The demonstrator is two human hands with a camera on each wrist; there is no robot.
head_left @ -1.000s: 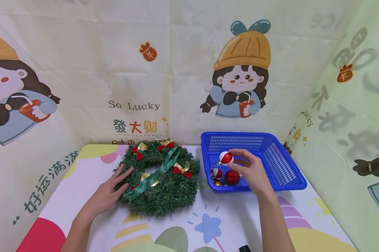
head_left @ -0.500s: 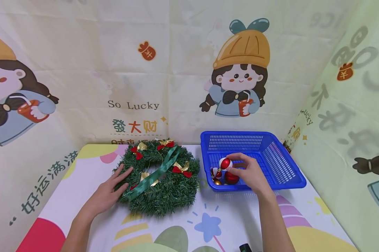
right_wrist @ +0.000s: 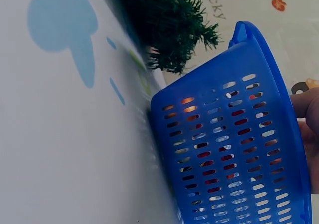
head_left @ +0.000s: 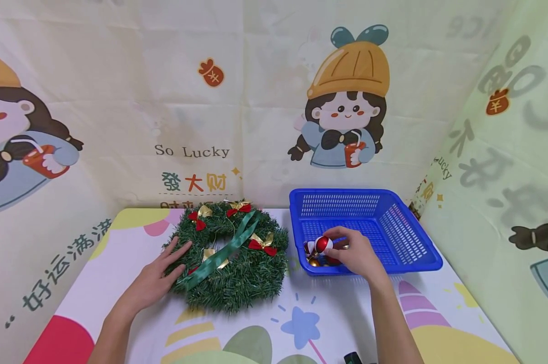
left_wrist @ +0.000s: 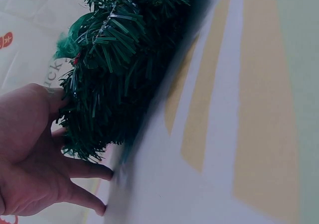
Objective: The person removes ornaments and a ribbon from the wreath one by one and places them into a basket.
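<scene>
In the head view a green wreath (head_left: pixel 242 283) lies on the table, with red and gold bows and a green ribbon (head_left: pixel 216 260) across it. My left hand (head_left: pixel 153 283) rests on its left edge with spread, fairly straight fingers. My right hand (head_left: pixel 357 253) pinches a red and white bauble (head_left: pixel 323 244) between thumb and fingers, low inside the blue basket (head_left: pixel 408 270). Beside it in the basket sit another red and white bauble (head_left: pixel 308 247), a gold bauble (head_left: pixel 314 262) and a dark red one, mostly hidden. The right wrist view shows the basket's slotted wall (right_wrist: pixel 224 149) hiding the held bauble.
A small black cylindrical object (head_left: pixel 352 358) pokes in at the table's front edge. Printed cloth walls (head_left: pixel 255 126) stand behind and at both sides. The patterned tablecloth (head_left: pixel 301 308) extends in front of the wreath and basket.
My right hand has lowered the red and white bauble deeper into the basket, towards the other baubles, covering the dark red one. The left hand stays on the wreath.
</scene>
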